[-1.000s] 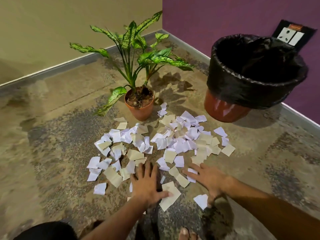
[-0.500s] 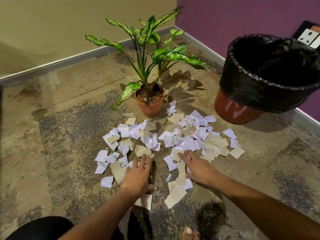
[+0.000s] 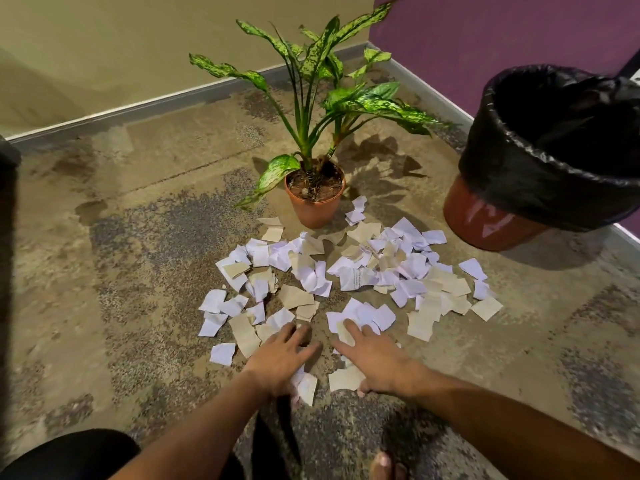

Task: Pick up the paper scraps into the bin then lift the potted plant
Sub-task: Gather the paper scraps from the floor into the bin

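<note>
Mottled tan-and-grey floor (image 3: 145,258), room corner: beige wall on one side, purple wall on the other.

Left hand (image 3: 282,358) lies palm down at the near edge of the paper scraps (image 3: 349,275), fingers spread and fairly straight, tips on tan pieces; one white piece shows under the heel of the hand. Not gripping anything. Right hand (image 3: 372,356) is just beside it, also flat and palm down, fingers extended over white and tan pieces, one tan piece under the wrist side. Holds nothing. Small bare gap of floor between the two hands.

Scraps, white and tan, spread in a loose patch from the hands up to the potted plant (image 3: 315,199), which stands upright in a terracotta pot at the far edge; nearest pieces lie just beside the pot. Bin (image 3: 540,168), with a black liner, stands to the right, near the purple wall, apart from the patch. Bin interior too dark to read.
</note>
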The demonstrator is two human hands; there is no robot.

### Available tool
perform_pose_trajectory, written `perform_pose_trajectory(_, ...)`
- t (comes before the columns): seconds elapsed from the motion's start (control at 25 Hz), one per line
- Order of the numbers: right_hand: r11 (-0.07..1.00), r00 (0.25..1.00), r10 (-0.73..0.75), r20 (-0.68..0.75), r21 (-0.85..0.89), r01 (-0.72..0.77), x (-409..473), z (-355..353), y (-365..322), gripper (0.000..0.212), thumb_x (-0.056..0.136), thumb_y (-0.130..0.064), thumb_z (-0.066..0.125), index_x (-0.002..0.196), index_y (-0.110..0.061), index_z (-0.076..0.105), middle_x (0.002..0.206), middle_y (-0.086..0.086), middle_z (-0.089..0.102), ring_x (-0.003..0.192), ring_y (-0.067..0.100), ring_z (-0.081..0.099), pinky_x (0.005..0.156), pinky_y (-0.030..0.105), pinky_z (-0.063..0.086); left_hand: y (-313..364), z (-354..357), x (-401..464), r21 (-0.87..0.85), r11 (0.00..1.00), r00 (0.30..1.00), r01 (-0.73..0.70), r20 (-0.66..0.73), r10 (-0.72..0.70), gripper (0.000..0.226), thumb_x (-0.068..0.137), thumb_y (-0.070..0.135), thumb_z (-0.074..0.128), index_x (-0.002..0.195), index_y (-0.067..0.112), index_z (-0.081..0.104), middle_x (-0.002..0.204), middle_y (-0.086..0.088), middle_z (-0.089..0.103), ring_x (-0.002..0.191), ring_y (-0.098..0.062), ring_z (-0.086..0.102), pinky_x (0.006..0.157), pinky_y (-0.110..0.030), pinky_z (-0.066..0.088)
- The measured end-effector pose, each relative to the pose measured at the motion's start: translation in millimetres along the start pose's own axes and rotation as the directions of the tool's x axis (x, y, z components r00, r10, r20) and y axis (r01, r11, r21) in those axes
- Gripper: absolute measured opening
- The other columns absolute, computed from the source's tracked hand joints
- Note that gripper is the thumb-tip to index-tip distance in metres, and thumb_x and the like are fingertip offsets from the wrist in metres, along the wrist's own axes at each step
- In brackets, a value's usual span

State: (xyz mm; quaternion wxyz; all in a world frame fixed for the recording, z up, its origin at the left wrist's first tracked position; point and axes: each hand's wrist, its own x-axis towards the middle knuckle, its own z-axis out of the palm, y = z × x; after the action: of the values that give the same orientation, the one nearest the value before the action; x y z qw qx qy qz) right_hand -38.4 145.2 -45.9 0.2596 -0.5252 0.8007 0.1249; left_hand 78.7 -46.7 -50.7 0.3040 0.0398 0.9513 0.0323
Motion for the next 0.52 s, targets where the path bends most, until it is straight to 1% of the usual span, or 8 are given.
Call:
perform_pose_trajectory(0.08, 0.999, 0.996, -0.032, -0.082, 0.016, 0.034, 3, -8, -1, 0.071, 0.082, -0.020, 0.069, 0.142, -0.022, 0.031, 0.149, 0.016, 0.021, 0.117, 0.037, 0.045, 0.082, 0.045, 0.050, 0, -11, 4, -0.015, 1.000, 0.994, -0.022, -0.107, 0.020, 0.063, 0.082, 0.023, 0.065, 0.139, 0.023, 0.037, 0.153, -0.010, 0.021, 0.136, -0.031, 0.027, 0.102, -0.043, 0.044)
perform_pose_trajectory(0.12, 0.999, 0.993, -0.021, -0.114, 0.035, 0.025, 3, -14, 2, 0.058, 0.086, -0.013, 0.061, 0.139, -0.021, 0.037, 0.145, 0.015, 0.027, 0.112, 0.034, 0.048, 0.077, 0.043, 0.051, -1, -17, 7, -0.042, 0.999, 0.990, -0.017, -0.137, 0.011, 0.050, 0.085, 0.016, 0.060, 0.133, 0.021, 0.048, 0.149, -0.008, 0.031, 0.131, -0.029, 0.036, 0.097, -0.041, 0.048)
perform_pose_trajectory(0.16, 0.998, 0.990, 0.000, -0.140, 0.056, 0.007, 4, -20, 7, 0.049, 0.088, -0.009, 0.056, 0.135, -0.020, 0.043, 0.142, 0.013, 0.031, 0.108, 0.032, 0.051, 0.074, 0.041, 0.052, 0, -22, 9, -0.077, 0.997, 0.987, 0.001, -0.159, -0.013, 0.043, 0.087, 0.011, 0.057, 0.129, 0.020, 0.054, 0.143, -0.007, 0.041, 0.126, -0.027, 0.044, 0.096, -0.039, 0.049)
perform_pose_trajectory(0.24, 0.993, 0.976, 0.063, -0.207, 0.114, -0.040, 4, -34, 20, 0.034, 0.091, -0.009, 0.053, 0.124, -0.018, 0.053, 0.136, 0.009, 0.038, 0.105, 0.027, 0.055, 0.076, 0.039, 0.054, 0, -33, 14, -0.159, 0.986, 0.978, 0.049, -0.191, -0.079, 0.038, 0.089, 0.006, 0.053, 0.123, 0.018, 0.062, 0.127, -0.005, 0.054, 0.113, -0.025, 0.057, 0.094, -0.036, 0.050)
perform_pose_trajectory(0.28, 0.988, 0.967, 0.089, -0.237, 0.141, -0.056, 4, -40, 28, 0.029, 0.092, -0.011, 0.054, 0.120, -0.018, 0.056, 0.132, 0.007, 0.042, 0.105, 0.024, 0.057, 0.078, 0.038, 0.054, 0, -39, 17, -0.201, 0.978, 0.973, 0.061, -0.205, -0.103, 0.034, 0.089, 0.005, 0.053, 0.119, 0.016, 0.064, 0.121, -0.005, 0.057, 0.107, -0.025, 0.060, 0.092, -0.035, 0.050)
perform_pose_trajectory(0.36, 0.982, 0.963, 0.115, -0.243, 0.177, -0.073, 4, -48, 43, 0.028, 0.092, -0.012, 0.054, 0.120, -0.018, 0.058, 0.126, 0.005, 0.048, 0.106, 0.024, 0.058, 0.081, 0.037, 0.052, 0, -50, 23, -0.256, 0.965, 0.962, 0.058, -0.246, -0.123, 0.026, 0.089, 0.007, 0.053, 0.110, 0.013, 0.067, 0.115, -0.004, 0.058, 0.100, -0.025, 0.062, 0.088, -0.035, 0.050)
perform_pose_trajectory(0.44, 0.976, 0.971, 0.115, -0.209, 0.206, -0.071, 4, -52, 53, 0.032, 0.091, -0.009, 0.051, 0.121, -0.016, 0.058, 0.127, 0.005, 0.052, 0.111, 0.026, 0.057, 0.082, 0.037, 0.050, 3, -63, 30, -0.291, 0.956, 0.949, 0.040, -0.289, -0.128, 0.021, 0.088, 0.008, 0.052, 0.103, 0.011, 0.067, 0.111, -0.005, 0.060, 0.099, -0.026, 0.062, 0.086, -0.035, 0.049)
perform_pose_trajectory(0.52, 0.972, 0.976, 0.094, -0.197, 0.228, -0.047, 2, -54, 56, 0.035, 0.089, -0.008, 0.049, 0.122, -0.016, 0.060, 0.130, 0.004, 0.056, 0.117, 0.026, 0.055, 0.085, 0.036, 0.049, 7, -75, 37, -0.327, 0.944, 0.935, 0.042, -0.319, -0.153, 0.016, 0.088, 0.008, 0.051, 0.095, 0.010, 0.065, 0.104, -0.008, 0.064, 0.096, -0.029, 0.062, 0.077, -0.034, 0.047)
